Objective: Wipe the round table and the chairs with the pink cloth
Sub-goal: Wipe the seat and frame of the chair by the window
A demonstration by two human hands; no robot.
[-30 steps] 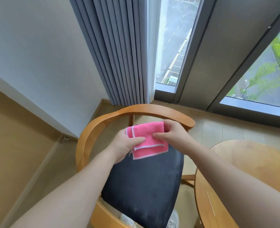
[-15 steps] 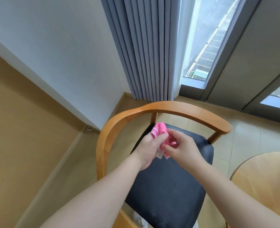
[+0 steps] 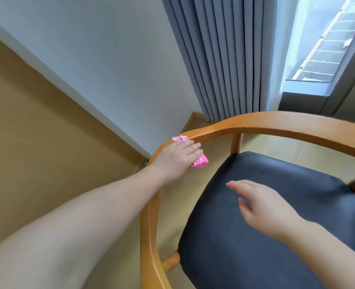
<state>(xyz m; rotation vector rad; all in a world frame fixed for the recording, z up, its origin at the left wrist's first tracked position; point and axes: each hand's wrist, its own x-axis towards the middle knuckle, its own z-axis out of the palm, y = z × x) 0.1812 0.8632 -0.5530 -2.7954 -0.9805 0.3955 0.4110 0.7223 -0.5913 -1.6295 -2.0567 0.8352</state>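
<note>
My left hand [image 3: 176,158] holds the folded pink cloth [image 3: 201,162] against the left bend of the chair's curved wooden rail [image 3: 276,125]. My fingers lie over the cloth, and its ends stick out above and below my hand. My right hand [image 3: 262,207] hovers over the dark padded seat [image 3: 287,236] with straight fingers and holds nothing. The round table is out of view.
A white wall with a tan lower panel [image 3: 36,142] runs along the left, close to the chair. Grey curtains [image 3: 224,59] hang in the corner behind it, beside a floor-length window [image 3: 322,38]. Beige floor shows under and around the chair.
My hands have parted: the right one let go of the cloth and dropped over the seat. The left carried the cloth onto the chair's rail. The view swung left, so the table left the frame.
</note>
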